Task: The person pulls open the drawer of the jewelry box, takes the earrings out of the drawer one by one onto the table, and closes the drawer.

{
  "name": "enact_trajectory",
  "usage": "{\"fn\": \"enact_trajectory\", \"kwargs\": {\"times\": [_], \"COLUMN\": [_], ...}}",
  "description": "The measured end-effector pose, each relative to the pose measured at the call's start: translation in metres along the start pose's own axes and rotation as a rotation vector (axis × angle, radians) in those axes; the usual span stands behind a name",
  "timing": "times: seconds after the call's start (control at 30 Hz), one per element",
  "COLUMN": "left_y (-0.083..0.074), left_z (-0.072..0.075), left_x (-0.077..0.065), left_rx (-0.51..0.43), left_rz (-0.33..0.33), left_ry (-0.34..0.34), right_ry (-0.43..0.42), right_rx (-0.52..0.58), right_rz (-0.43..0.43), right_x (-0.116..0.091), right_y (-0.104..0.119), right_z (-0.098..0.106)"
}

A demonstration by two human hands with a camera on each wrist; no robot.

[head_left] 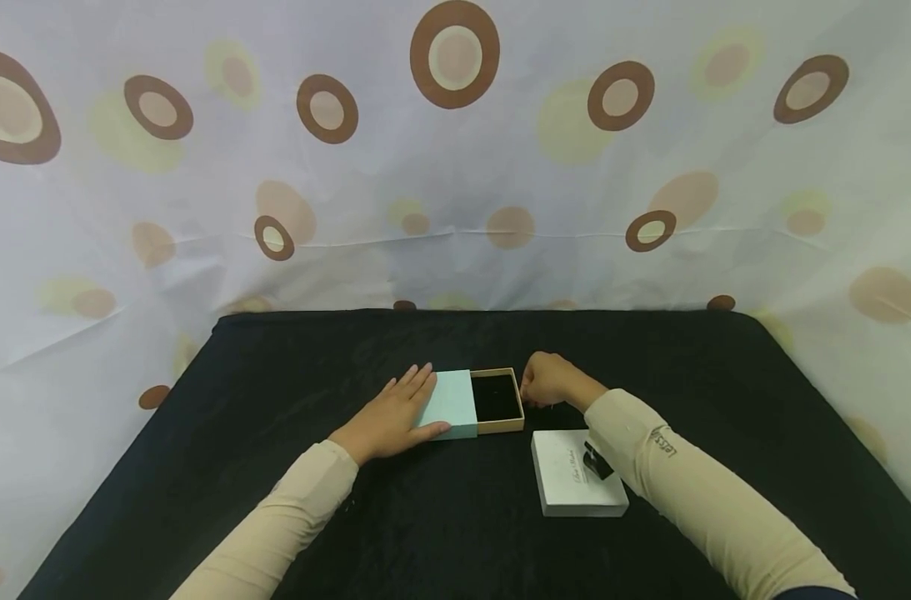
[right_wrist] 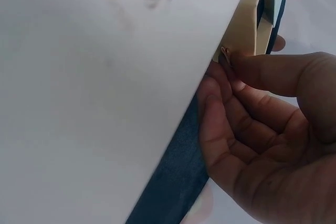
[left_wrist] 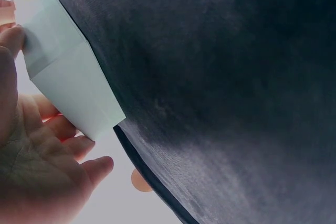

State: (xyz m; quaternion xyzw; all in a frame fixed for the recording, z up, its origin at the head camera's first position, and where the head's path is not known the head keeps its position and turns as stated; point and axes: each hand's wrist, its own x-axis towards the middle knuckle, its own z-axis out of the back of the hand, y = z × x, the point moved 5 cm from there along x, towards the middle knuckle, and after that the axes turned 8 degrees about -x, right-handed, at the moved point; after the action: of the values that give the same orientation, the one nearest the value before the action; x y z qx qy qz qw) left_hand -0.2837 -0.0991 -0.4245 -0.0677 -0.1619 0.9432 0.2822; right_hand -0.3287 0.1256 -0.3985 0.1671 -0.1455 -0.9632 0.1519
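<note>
My left hand [head_left: 393, 417] lies over the left part of a pale blue box sleeve [head_left: 455, 404], fingers stretched across its top and thumb along its front edge. In the left wrist view the sleeve [left_wrist: 79, 90] shows two plain faces beside the fingers. From the sleeve's right end juts a tan drawer [head_left: 500, 427] with a black lining [head_left: 495, 398]. At the drawer's right end is my right hand [head_left: 548, 381]. Its thumb and forefinger pinch a small brown pull tab [right_wrist: 226, 56] there, the other fingers curled below, as the right wrist view shows.
A white box [head_left: 563, 483] with script lettering sits in front of the right hand, partly under the right sleeve. A black piece [head_left: 596, 462] like a ribbon lies on it. Black cloth [head_left: 425, 533] covers the table; a patterned curtain [head_left: 455, 167] hangs behind.
</note>
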Motion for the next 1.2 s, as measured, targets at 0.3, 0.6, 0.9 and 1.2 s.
{"fn": "enact_trajectory", "kwargs": {"times": [0.3, 0.6, 0.9, 1.2], "left_y": [0.000, -0.001, -0.003, -0.002], "left_z": [0.000, 0.000, 0.002, 0.000], "left_x": [0.002, 0.002, 0.001, 0.000], "left_rx": [0.005, 0.002, 0.005, 0.009], "left_rz": [-0.005, -0.001, -0.004, 0.006], "left_ry": [-0.008, -0.005, -0.011, -0.003], "right_ry": [-0.011, -0.013, -0.010, -0.005], "right_rx": [-0.007, 0.004, -0.005, -0.003], "right_rz": [0.002, 0.001, -0.001, 0.015], "right_x": [0.002, 0.003, 0.004, 0.009], "right_y": [0.001, 0.003, 0.009, 0.017], "right_z": [-0.001, -0.003, -0.003, -0.008]}}
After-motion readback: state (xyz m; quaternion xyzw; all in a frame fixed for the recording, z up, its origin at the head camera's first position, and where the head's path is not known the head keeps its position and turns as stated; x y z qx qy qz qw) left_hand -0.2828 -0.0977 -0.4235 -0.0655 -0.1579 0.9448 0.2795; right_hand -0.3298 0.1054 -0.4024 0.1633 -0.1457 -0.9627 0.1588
